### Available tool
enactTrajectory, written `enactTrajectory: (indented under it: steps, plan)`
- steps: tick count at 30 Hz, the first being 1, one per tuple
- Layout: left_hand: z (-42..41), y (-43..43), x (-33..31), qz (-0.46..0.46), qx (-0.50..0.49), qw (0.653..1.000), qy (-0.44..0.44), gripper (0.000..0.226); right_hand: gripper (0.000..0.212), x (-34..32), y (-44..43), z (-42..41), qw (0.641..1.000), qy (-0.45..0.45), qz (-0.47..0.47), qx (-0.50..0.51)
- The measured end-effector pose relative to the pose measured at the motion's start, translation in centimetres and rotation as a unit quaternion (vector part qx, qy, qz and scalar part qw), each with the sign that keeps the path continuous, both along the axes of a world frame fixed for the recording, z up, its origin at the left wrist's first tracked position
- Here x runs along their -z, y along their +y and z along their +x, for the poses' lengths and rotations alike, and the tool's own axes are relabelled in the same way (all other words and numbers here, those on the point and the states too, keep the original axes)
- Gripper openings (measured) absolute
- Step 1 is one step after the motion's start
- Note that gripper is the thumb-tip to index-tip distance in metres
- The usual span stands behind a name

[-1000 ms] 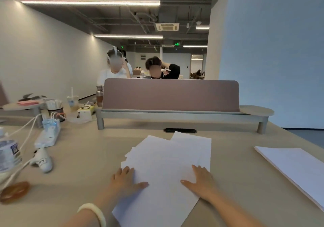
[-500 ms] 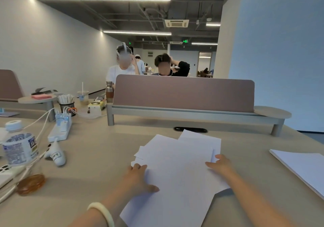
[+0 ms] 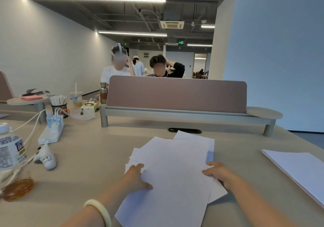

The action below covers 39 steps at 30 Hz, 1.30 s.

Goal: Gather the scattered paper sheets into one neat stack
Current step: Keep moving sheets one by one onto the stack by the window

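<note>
Several white paper sheets (image 3: 175, 167) lie fanned and overlapping in a loose pile on the beige table (image 3: 91, 160) in front of me. My left hand (image 3: 135, 176), with a pale bangle on the wrist, rests flat at the pile's left edge; its thumb lies on the top sheet and its fingers on the sheets sticking out below. At the pile's right edge my right hand (image 3: 218, 173) has its fingers curled over the top sheets. Corners of the lower sheets poke out at the far end and the near right.
A separate neat paper stack (image 3: 298, 170) lies at the right table edge. On the left are a water bottle (image 3: 10, 149), a power strip with cables (image 3: 51, 130), a white charger (image 3: 46, 159) and an amber disc (image 3: 17, 189). A desk divider (image 3: 175, 95) stands behind; people sit beyond it.
My right hand moved from lying flat on the top sheet out to the pile's right edge and curled over it. My left hand shifted slightly along the left edge.
</note>
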State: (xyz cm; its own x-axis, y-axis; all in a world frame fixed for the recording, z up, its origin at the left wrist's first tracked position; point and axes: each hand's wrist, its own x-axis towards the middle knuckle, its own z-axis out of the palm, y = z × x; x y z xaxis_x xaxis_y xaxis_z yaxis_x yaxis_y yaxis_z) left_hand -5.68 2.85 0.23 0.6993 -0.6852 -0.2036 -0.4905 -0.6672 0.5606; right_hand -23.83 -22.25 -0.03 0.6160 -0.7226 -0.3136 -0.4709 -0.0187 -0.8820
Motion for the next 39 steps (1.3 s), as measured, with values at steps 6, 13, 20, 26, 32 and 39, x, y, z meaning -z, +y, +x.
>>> enactTrajectory:
  steps: [6,13,20,26,32,39]
  plan:
    - [0.7,0.0,-0.2,-0.072,-0.037,0.995,0.060,0.046,0.011,0.1,-0.1,-1.0,0.990,-0.070,0.118,0.029]
    - [2.6,1.5,-0.3,-0.221,-0.200,0.939,0.171,0.016,0.032,0.4,-0.6,-0.5,0.982,-0.067,0.169,0.041]
    - [1.1,0.7,0.1,-0.269,-0.231,0.899,0.257,0.017,0.004,0.1,1.6,0.5,0.997,-0.011,0.078,0.001]
    - [-0.4,-0.5,0.1,-0.339,-0.280,0.850,0.291,0.018,0.025,0.9,3.2,0.1,0.977,-0.136,0.166,-0.007]
    - [-1.2,-2.3,-0.1,-0.402,-0.251,0.817,0.327,0.038,0.023,0.6,4.3,-1.3,0.938,-0.262,0.226,-0.030]
    - [-2.7,-3.8,-0.6,-0.422,-0.074,0.760,0.488,0.046,0.032,0.8,4.2,-3.2,0.921,-0.271,0.273,-0.057]
